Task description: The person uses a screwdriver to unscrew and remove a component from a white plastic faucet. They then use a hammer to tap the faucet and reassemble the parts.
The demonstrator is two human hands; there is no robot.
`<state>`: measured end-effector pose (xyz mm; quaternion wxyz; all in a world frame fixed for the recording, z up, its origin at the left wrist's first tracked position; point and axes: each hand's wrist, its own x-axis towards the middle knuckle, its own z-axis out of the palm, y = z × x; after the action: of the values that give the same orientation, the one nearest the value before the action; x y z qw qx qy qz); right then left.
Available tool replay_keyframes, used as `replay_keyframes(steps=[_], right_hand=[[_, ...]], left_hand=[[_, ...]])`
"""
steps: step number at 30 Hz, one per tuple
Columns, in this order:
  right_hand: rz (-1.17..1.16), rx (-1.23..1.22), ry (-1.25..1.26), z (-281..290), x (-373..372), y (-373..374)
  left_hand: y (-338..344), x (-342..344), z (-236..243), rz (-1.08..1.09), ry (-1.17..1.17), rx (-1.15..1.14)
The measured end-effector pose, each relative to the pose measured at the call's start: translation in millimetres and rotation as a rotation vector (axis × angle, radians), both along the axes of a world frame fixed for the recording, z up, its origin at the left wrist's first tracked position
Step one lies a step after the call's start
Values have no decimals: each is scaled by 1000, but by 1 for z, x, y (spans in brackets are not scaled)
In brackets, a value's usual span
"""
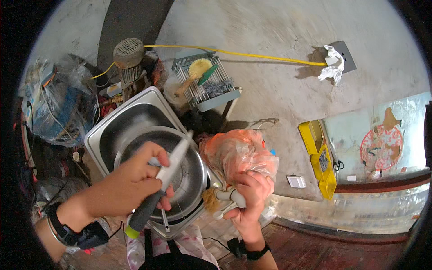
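My left hand (135, 180) is closed above the sink, its fingers round a knife-like tool (173, 164) with a long pale tapered blade and a dark grey handle with a lime-green end. A thin metal rod (165, 220) hangs below those fingers; whether they hold it too, I cannot tell. A steel basin (130, 137) sits in the steel sink (92, 139) beneath. My right hand (252, 200) is curled round a white curved plastic piece (228, 197) beside a brown fibrous tuft (210, 200). Its fingers also touch an orange-and-clear plastic bag (238, 150).
Behind the sink stands a wall rack (219, 105) with a round brush (200, 68) and steel wool. A yellow cord (252, 56) runs to a wall socket (344, 56). A bulky plastic bag (63, 103) lies left. A yellow holder (315, 139) and scissors (338, 165) hang right.
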<state>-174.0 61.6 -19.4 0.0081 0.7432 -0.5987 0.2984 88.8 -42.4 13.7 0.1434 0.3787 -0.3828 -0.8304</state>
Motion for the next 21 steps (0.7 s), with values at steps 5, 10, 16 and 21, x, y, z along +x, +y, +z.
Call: replay_keyframes(steps=[5, 10, 16, 21], right_hand=[[9, -11, 6, -2, -2, -4], [-4, -51, 7, 0, 1, -7], [-30, -36, -4, 0, 4, -8], [-22, -30, -13, -3, 2, -7]], left_hand=[[8, 13, -23, 378, 119, 248], [28, 15, -35, 594, 370, 569], [49, 5, -63, 551, 282, 351], [41, -3, -67, 534, 141, 106]])
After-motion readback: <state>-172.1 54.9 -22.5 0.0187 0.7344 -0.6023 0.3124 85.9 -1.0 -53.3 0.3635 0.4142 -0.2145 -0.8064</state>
